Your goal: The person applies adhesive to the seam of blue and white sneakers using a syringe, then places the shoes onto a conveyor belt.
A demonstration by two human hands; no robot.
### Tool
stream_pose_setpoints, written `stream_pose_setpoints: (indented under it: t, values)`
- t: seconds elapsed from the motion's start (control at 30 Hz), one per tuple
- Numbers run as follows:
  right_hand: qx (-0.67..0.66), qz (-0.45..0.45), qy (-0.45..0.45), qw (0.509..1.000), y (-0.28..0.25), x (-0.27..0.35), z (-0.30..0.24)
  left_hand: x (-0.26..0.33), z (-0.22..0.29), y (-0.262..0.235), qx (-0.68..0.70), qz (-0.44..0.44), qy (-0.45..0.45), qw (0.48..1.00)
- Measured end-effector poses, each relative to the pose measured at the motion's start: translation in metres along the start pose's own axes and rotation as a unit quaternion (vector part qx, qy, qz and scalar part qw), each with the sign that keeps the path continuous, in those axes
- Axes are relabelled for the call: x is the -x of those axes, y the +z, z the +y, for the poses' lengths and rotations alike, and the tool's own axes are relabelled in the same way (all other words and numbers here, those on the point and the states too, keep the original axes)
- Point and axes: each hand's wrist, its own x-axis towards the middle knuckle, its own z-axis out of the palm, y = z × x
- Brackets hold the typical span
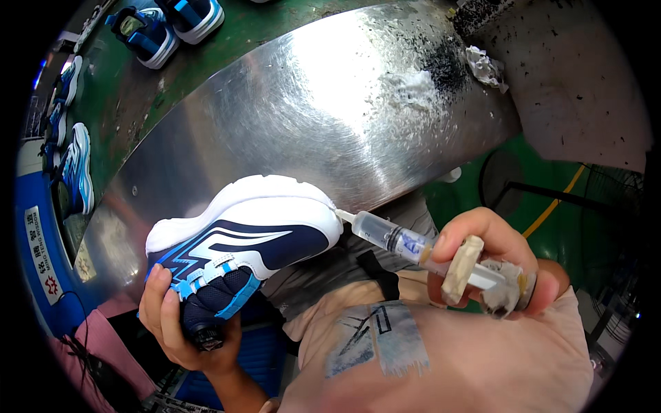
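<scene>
The tilted sneaker (282, 237) is being gripped by the left hand (172, 334) beside the scuffed metal worktop (275, 124), its toe met by a syringe (379, 230) clasped in the right hand (509, 244)! More sneakers (198, 20) are set beyond.

Left hand (180, 323), one, at 8 o'clock from where I stand: cupped, in a firm hold, fingers (169, 311) spread slightly and pointing toward 12, thumb opposed on the 3 o'clock side of the palm. Left wrist (219, 368), one, bare, set below the hand. Left forearm (241, 394), one, bare, slanting from the wrist toward 5 o'clock and cut off at the lower edge. Right hand (506, 241), one, near 4 o'clock: digits curled in a closed grip, knuckles toward 1, a fingertip bent toward 8. Right forearm, one, mostly hidden behind the hand. Pair: well apart, left lower than right.
</scene>
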Motion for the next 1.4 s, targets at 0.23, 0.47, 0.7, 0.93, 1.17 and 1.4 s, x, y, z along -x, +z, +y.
stream_pose_setpoints:
  t: [0.23, 0.47, 0.7, 0.93, 1.17, 1.4]
  values:
    - [0.155, -0.045, -0.08, 0.984, 0.009, -0.005, 0.011, -0.017, -0.005, -0.006, 0.004, -0.032, -0.019, 0.999]
    - [0.216, -0.023, -0.093, 0.972, 0.004, -0.008, 0.024, -0.05, -0.017, -0.007, 0.065, -0.112, -0.053, 0.99]
    - [0.208, -0.067, -0.118, 0.969, 0.0, -0.029, 0.041, -0.095, -0.049, -0.01, 0.19, -0.248, -0.154, 0.938]
    - [0.324, -0.108, -0.123, 0.932, -0.013, -0.022, 0.05, -0.121, -0.061, -0.008, 0.243, -0.294, -0.172, 0.908]
    - [0.321, -0.079, -0.199, 0.923, -0.027, -0.04, 0.036, -0.12, -0.085, 0.014, 0.269, -0.317, -0.18, 0.891]
    - [0.6, 0.185, -0.248, 0.737, -0.11, -0.043, 0.029, -0.113, -0.151, 0.042, 0.521, 0.113, -0.353, 0.769]
